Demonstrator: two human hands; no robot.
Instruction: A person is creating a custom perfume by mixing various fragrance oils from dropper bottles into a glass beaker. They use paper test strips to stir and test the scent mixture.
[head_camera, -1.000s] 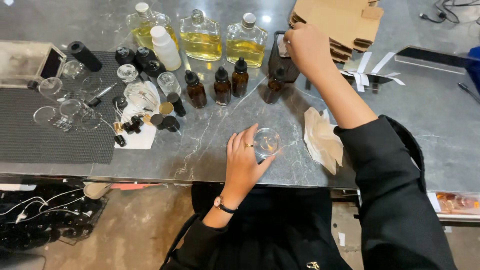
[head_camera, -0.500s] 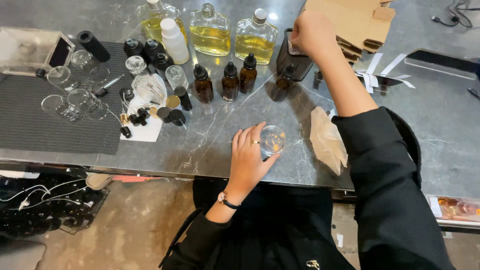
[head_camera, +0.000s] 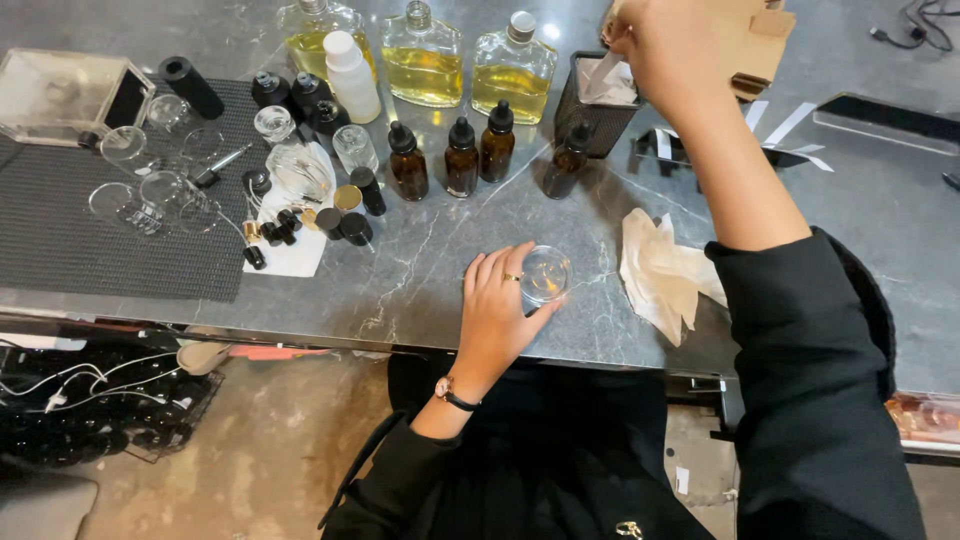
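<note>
My left hand (head_camera: 497, 310) rests on the grey marble table (head_camera: 420, 270) near its front edge and grips a small clear glass beaker (head_camera: 545, 273). My right hand (head_camera: 665, 45) reaches far across the table and pinches a white tissue (head_camera: 605, 80) sticking out of a black mesh tissue holder (head_camera: 590, 115). A crumpled used tissue (head_camera: 660, 272) lies on the table just right of the beaker.
Three flat bottles of yellow liquid (head_camera: 424, 55) stand at the back, several amber dropper bottles (head_camera: 460, 160) in front. A black ribbed mat (head_camera: 90, 215) at left carries empty glassware (head_camera: 150, 185). Small caps lie on a white paper (head_camera: 290, 245). Cardboard (head_camera: 750, 40) lies far right.
My right hand has closed on the tissue in the holder and pulled it up. My left hand stays on the beaker.
</note>
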